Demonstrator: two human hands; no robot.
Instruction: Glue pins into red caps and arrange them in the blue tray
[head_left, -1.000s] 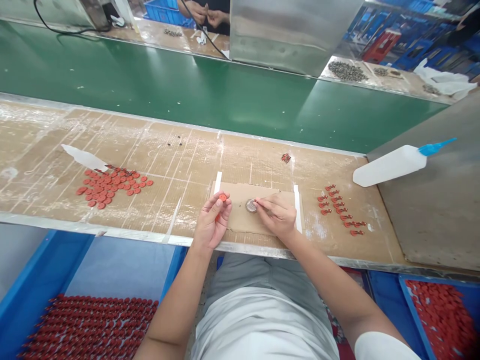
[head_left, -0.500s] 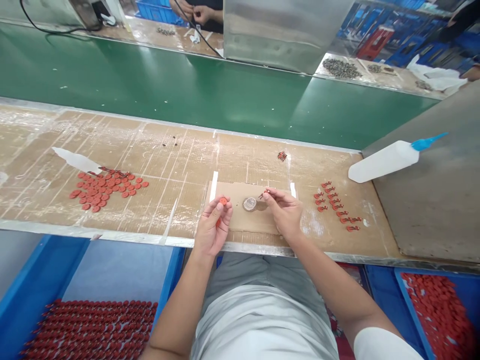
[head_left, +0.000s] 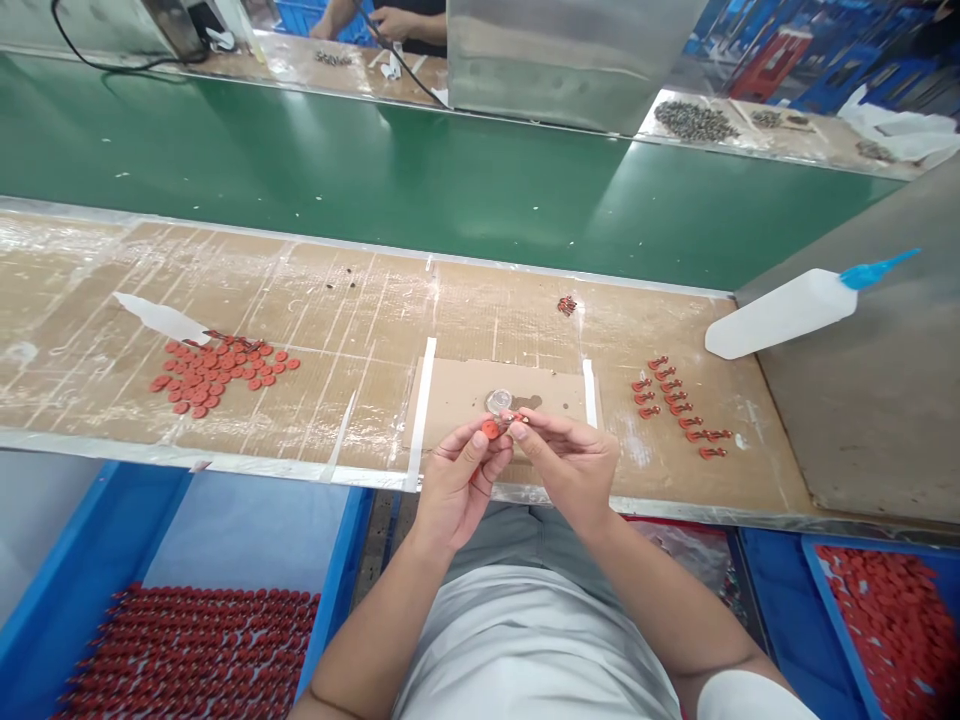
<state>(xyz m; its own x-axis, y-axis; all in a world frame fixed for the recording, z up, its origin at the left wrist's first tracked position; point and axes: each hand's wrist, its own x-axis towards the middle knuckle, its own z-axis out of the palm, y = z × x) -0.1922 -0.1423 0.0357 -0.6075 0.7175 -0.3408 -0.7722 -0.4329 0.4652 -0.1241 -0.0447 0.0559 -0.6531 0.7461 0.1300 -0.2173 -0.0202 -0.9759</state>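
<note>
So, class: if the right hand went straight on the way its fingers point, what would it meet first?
Probably the red disc pinched in the left hand: the right hand points leftward at it, though this one view leaves depth and any contact unclear.

held disc [head_left: 490,429] orange-red; bottle [head_left: 784,313] translucent white, its nozzle [head_left: 877,270] bright blue; long strip [head_left: 315,170] green; crates [head_left: 56,580] blue
</note>
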